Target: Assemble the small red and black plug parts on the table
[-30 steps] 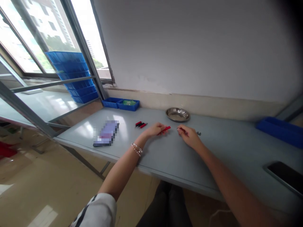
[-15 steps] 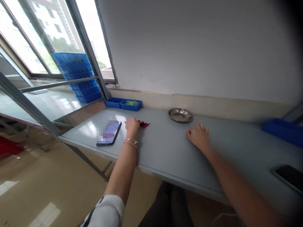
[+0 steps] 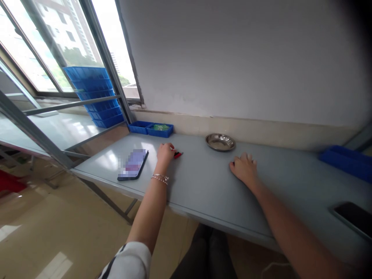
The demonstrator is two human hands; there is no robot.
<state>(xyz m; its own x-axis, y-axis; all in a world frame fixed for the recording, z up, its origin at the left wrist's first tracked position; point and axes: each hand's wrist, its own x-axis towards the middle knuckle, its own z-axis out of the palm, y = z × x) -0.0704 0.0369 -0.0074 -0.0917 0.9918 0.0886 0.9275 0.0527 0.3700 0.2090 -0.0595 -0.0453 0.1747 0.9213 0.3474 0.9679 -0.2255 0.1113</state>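
Where pieces point(image 3: 178, 155) lie—left hand point(image 3: 165, 152) curls.

Daylight enters by the window point(image 3: 52, 38) at upper left, its panes burnt out to white. The wall point(image 3: 232, 58) is dim grey, darkening rightward into a black upper corner. Pale glare lies on the left end of the counter point(image 3: 203, 193) and on the floor point(image 3: 72, 228); the dish point(image 3: 220, 142) catches small highlights. The legs point(image 3: 203, 255) sink into shadow. Wide-angle stretching marks the edges, and the right bin point(image 3: 345, 161) and dark phone point(image 3: 356, 217) look soft. Mosaic blocks cover the lit phone point(image 3: 135, 162). Detail around the left fingers point(image 3: 166, 146) and red-and-black pieces point(image 3: 178, 155) is too small to read.
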